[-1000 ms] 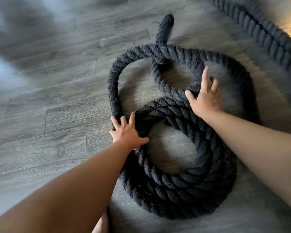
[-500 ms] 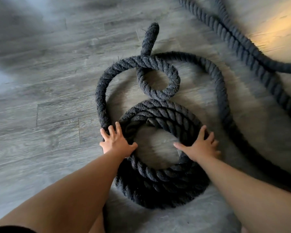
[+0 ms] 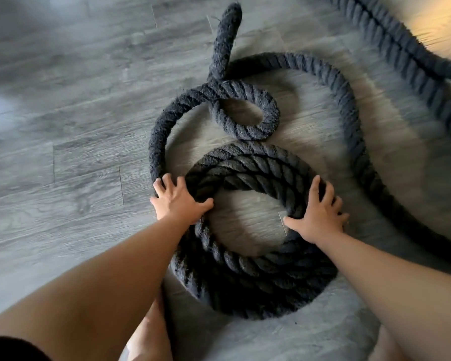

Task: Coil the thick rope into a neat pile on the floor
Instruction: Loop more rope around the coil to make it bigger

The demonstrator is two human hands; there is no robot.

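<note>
Thick black rope (image 3: 255, 280) stacked in a round coil on the grey wood-plank floor (image 3: 63, 165), low and centre in view; left hand (image 3: 179, 201) laid on the coil at 9 o'clock, fingers spread and fairly straight, thumb reaching over the inner edge, pressing rather than clasping; right hand (image 3: 320, 220) flat on the coil at 3 o'clock, fingers splayed, thumb toward the bare middle, nothing clenched; from beside the left hand, an arc rising to 12 o'clock and curling into a small loop (image 3: 268, 110) just beyond the coil; rope end (image 3: 228, 29) pointing away at 12 o'clock; outer strand (image 3: 349, 100) sweeping from 12 past 3 o'clock, apart from the coil; more slack (image 3: 391, 45) at 1 o'clock.
</note>
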